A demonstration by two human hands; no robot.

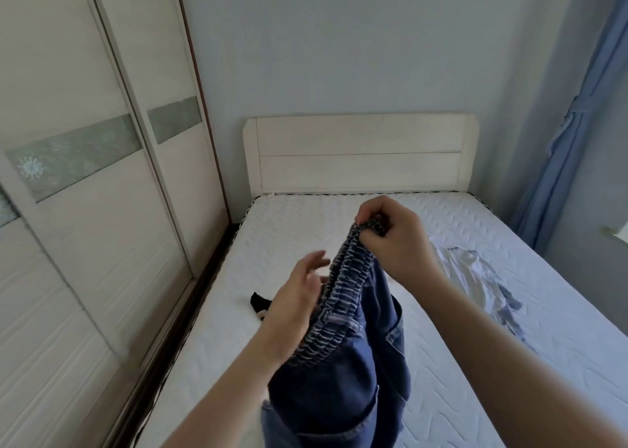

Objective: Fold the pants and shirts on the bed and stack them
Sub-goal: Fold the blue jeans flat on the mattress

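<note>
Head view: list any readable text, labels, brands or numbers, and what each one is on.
White shirt lying on the mattress: a short line of dark print near its far edge, too small and blurred to read.
Blue jeans, elastic waistband pinched by the right hand: no label or print visible.
Wardrobe doors: a snowflake-like pattern on the green band only, no text.
Nothing else in view carries writing.

You've got a white headboard (360,152) against the pale blue wall (339,40). Sliding wardrobe doors (85,209) with a grey-green patterned band run along the left. Blue curtain (577,141), tied back, hangs at the right edge.
</note>
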